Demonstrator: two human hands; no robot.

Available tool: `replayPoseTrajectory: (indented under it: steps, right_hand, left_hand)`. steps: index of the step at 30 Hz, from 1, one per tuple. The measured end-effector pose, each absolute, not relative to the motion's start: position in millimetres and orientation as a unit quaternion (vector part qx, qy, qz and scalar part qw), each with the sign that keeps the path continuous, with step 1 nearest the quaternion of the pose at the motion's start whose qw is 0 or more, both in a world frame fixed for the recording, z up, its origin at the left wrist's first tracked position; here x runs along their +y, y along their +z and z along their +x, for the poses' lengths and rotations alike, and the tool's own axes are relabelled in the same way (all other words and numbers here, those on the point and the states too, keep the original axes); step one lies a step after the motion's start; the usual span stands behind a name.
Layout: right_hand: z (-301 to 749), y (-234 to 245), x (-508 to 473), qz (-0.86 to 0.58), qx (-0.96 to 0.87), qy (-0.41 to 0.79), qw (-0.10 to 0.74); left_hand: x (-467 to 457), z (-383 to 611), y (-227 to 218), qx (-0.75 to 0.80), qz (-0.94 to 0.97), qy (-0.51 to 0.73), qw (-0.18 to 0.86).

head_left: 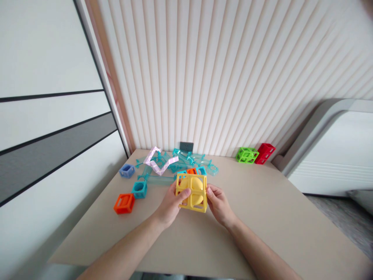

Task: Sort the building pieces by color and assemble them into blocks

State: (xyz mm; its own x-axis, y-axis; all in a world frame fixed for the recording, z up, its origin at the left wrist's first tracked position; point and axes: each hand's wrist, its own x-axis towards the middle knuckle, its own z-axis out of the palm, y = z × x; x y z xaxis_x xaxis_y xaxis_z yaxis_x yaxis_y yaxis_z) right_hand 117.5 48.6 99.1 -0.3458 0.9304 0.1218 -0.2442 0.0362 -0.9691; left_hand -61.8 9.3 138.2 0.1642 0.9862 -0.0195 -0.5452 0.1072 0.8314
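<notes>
Here, the person holds a yellow cube (196,194) between both hands, just above the near middle of the desk (262,217). The cube is an open frame with a rounded yellow piece inside it. The left hand (170,204) grips its left side, fingers (183,195) clamped on the frame with the thumb across the front face. The right hand (218,204) grips the right side, its fingers likewise closed on the frame's edge. Both forearms reach in from the bottom of the view.

Just behind the cube lie a small orange piece (191,171) and a teal one (201,170), partly hidden by it. Farther back sits a heap of clear teal track parts (182,160), with a pink zigzag (159,162) lying on its left end. To the left of the hands, an orange cube (124,203) stands near the desk's edge, a teal cube (139,189) just beside it, and a blue cube (127,170) behind them. At the far right corner, well apart from the rest, a green cube (247,154) and a red cube (264,153) stand side by side, touching or nearly so. A dark socket (186,147) sits low on the ribbed wall (233,77) behind the heap.
</notes>
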Motion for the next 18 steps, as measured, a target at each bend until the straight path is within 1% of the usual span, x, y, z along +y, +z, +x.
replayPoseTrajectory:
  steps: [6,12,18]
  right_hand:
    - [116.6,102.7,48.6,-0.338,-0.542,0.583,0.502]
    - [115.2,102.1,48.8,-0.332,-0.523,0.585,0.524]
    - [112.4,100.2,47.1,-0.296,-0.511,0.644,0.487]
  left_hand:
    - [11.3,-63.7,132.0,0.325,0.364,0.559,0.670]
    - [11.6,-62.9,130.1,0.329,0.366,0.559,0.667]
    - [12.1,-59.3,132.8,0.318,0.345,0.581,0.665]
